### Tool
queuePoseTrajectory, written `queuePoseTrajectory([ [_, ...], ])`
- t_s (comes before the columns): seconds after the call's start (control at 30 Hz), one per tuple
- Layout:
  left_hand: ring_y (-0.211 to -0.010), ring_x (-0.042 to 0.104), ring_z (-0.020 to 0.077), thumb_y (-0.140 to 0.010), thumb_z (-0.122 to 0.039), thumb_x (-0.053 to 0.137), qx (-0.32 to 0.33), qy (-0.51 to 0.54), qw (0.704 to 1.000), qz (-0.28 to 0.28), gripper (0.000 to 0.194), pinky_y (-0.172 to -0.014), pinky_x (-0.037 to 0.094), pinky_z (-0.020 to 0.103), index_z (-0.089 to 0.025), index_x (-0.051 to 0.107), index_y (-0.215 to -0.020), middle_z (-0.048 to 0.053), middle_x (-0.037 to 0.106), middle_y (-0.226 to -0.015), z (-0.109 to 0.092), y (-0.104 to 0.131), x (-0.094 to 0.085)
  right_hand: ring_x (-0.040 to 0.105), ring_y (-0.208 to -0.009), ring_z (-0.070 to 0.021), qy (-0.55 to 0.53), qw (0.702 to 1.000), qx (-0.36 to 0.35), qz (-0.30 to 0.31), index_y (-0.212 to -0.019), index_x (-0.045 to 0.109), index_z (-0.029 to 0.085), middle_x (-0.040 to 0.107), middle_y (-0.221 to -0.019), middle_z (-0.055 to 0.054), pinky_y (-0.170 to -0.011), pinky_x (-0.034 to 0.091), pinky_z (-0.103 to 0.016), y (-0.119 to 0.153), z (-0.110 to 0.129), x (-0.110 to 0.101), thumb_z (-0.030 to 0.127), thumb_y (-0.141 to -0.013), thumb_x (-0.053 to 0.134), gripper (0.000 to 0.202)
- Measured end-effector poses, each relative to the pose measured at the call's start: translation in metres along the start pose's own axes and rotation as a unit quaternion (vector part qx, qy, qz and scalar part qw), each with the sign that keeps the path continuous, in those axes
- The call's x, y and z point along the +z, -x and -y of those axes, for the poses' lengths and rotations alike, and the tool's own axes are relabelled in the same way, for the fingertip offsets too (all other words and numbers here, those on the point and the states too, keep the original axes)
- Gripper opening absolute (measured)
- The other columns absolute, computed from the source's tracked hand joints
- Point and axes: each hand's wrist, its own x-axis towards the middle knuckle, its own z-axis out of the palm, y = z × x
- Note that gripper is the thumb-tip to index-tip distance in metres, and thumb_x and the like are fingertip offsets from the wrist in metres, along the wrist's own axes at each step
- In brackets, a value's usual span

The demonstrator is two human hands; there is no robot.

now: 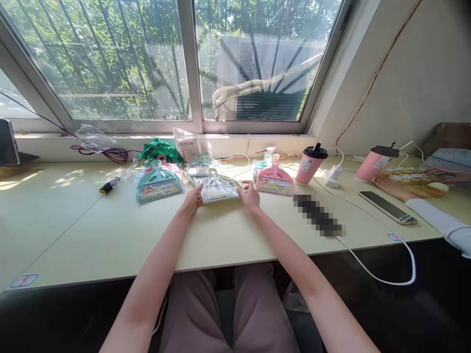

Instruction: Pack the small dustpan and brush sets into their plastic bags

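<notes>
A small dustpan and brush set [220, 190] in clear wrapping, pale with a yellow-green handle, lies in front of me. My left hand [194, 198] grips its left edge and my right hand [250, 195] its right edge, fingers bent around the corners. Behind it sits a green wrapped set [203, 164]. To the left are a mint-green set [159, 184] and a pink one [176, 169] partly hidden behind it. Close to my right hand lies a pink set [275, 179], with a green one [258, 166] partly covered at its back.
A screwdriver-like tool [109, 186] lies at the left. Two pink cups [310, 166] with black lids, a white charger [332, 175] and a phone [387, 207] with a cable stand or lie rightward. Another person's hand [393, 188] rests at the far right. A window backs the table.
</notes>
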Motion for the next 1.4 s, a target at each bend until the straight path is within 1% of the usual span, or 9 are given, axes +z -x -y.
queuePoseTrajectory([
  [0.1,-0.061,0.069,0.0184,-0.068,-0.028,0.083,-0.021,-0.038,0.999,-0.007,0.035,-0.056,0.055,0.027,-0.015,0.067,-0.095,0.006,0.071,-0.078,-0.008,0.009,-0.006,0.057,-0.127,-0.03,0.147,0.973,-0.18,0.006,-0.129,0.06,0.024,0.063,-0.134,-0.013,-0.105,0.045,-0.047,0.013,0.005,0.003,0.024,-0.089,0.066,0.04],
  [0.17,-0.064,0.07,0.0178,-0.067,-0.024,0.084,-0.001,-0.043,0.999,0.0,0.039,-0.06,0.056,0.027,-0.016,0.068,-0.101,0.006,0.073,-0.083,-0.011,0.016,-0.004,0.053,-0.133,-0.0299,0.19,0.941,-0.275,0.062,-0.123,0.066,0.025,0.062,-0.139,-0.012,-0.112,0.036,-0.048,0.019,0.009,0.005,0.021,-0.092,0.065,0.032],
  [0.27,-0.068,0.071,0.0159,-0.069,-0.023,0.083,0.025,-0.043,0.999,0.0,0.045,-0.066,0.056,0.026,-0.017,0.069,-0.111,0.005,0.074,-0.088,-0.014,0.022,0.001,0.061,-0.121,-0.0258,0.21,0.902,-0.34,0.163,-0.106,0.073,0.025,0.071,-0.124,-0.009,-0.111,0.035,-0.043,0.024,0.013,0.007,0.023,-0.096,0.063,0.015],
  [0.37,-0.07,0.07,0.0154,-0.07,-0.023,0.082,0.051,-0.036,0.998,-0.011,0.05,-0.069,0.055,0.027,-0.017,0.067,-0.117,0.004,0.073,-0.091,-0.016,0.02,0.0,0.066,-0.11,-0.0234,0.22,0.892,-0.348,0.187,-0.098,0.075,0.023,0.076,-0.11,-0.007,-0.106,0.037,-0.038,0.024,0.015,0.008,0.02,-0.097,0.062,0.013],
  [0.63,-0.058,0.059,0.0085,-0.075,-0.022,0.075,0.106,0.041,0.986,-0.125,0.027,-0.063,0.049,0.023,-0.017,0.064,-0.099,-0.001,0.066,-0.08,-0.019,0.008,-0.012,0.07,-0.102,-0.0199,0.178,0.909,-0.328,0.185,-0.097,0.079,0.025,0.078,-0.113,-0.005,-0.104,0.04,-0.036,0.025,0.018,0.009,0.025,-0.101,0.059,0.021],
  [0.9,-0.061,0.061,0.0085,-0.077,-0.017,0.075,0.096,0.072,0.992,-0.029,0.034,-0.062,0.052,0.022,-0.017,0.065,-0.11,0.001,0.071,-0.089,-0.021,0.016,0.003,0.072,-0.081,-0.018,-0.07,0.976,-0.071,0.191,-0.1,0.071,0.02,0.078,-0.101,-0.007,-0.075,0.057,-0.03,0.014,0.007,0.015,0.028,-0.095,0.06,0.015],
  [1.1,-0.069,0.066,0.0121,-0.075,-0.021,0.079,0.088,0.068,0.994,0.017,0.053,-0.067,0.055,0.025,-0.02,0.059,-0.124,0.003,0.072,-0.095,-0.017,0.015,0.004,0.076,-0.082,-0.016,-0.294,0.931,0.019,0.214,-0.11,0.06,0.022,0.075,-0.11,-0.005,-0.072,0.06,-0.027,0.013,0.014,0.012,0.033,-0.086,0.067,0.028],
  [1.3,-0.073,0.067,0.0135,-0.067,-0.025,0.085,0.078,0.056,0.993,0.061,0.067,-0.073,0.056,0.029,-0.026,0.052,-0.127,-0.001,0.07,-0.097,-0.011,0.011,-0.002,0.075,-0.073,-0.016,-0.328,0.914,0.027,0.239,-0.122,0.053,0.027,0.071,-0.116,-0.004,-0.052,0.054,-0.022,0.012,0.013,0.006,0.037,-0.081,0.063,0.043],
  [1.4,-0.075,0.067,0.0137,-0.066,-0.026,0.085,0.075,0.051,0.994,0.063,0.067,-0.075,0.056,0.03,-0.027,0.052,-0.125,-0.001,0.07,-0.101,-0.008,0.007,-0.007,0.076,-0.076,-0.0165,-0.347,0.899,0.021,0.268,-0.121,0.053,0.027,0.07,-0.114,-0.003,-0.056,0.056,-0.023,0.013,0.012,0.003,0.035,-0.077,0.065,0.046],
])
